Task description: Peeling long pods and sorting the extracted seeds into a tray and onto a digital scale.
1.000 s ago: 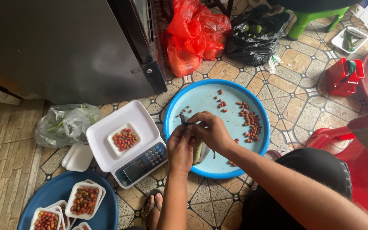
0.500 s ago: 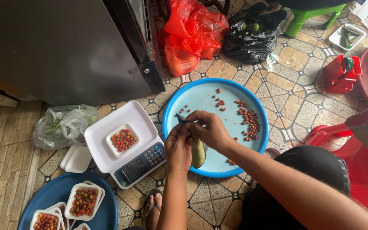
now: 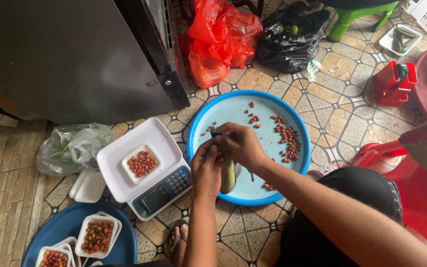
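Note:
Over the light blue round tray (image 3: 233,110) both my hands hold a long green vegetable (image 3: 228,177) that hangs down between them. My left hand (image 3: 206,167) grips its upper part from the left. My right hand (image 3: 241,143) pinches its dark stem end at the top. Small red and orange chillies (image 3: 287,141) lie scattered on the tray, mostly to the right of my hands. A white kitchen scale (image 3: 147,165) stands to the left and bears a small white foam dish of chillies (image 3: 142,163).
A dark blue tray (image 3: 70,230) at bottom left holds several foam dishes of chillies. A clear bag of greens (image 3: 70,146), red plastic bags (image 3: 218,39), a black bag (image 3: 292,37), a red plastic chair (image 3: 411,198) and a dark cabinet (image 3: 75,54) surround the spot. My foot (image 3: 178,240) rests below the scale.
The green vegetable now hangs lower and shows more fully between my hands. My hands stay over the light blue tray, barely shifted.

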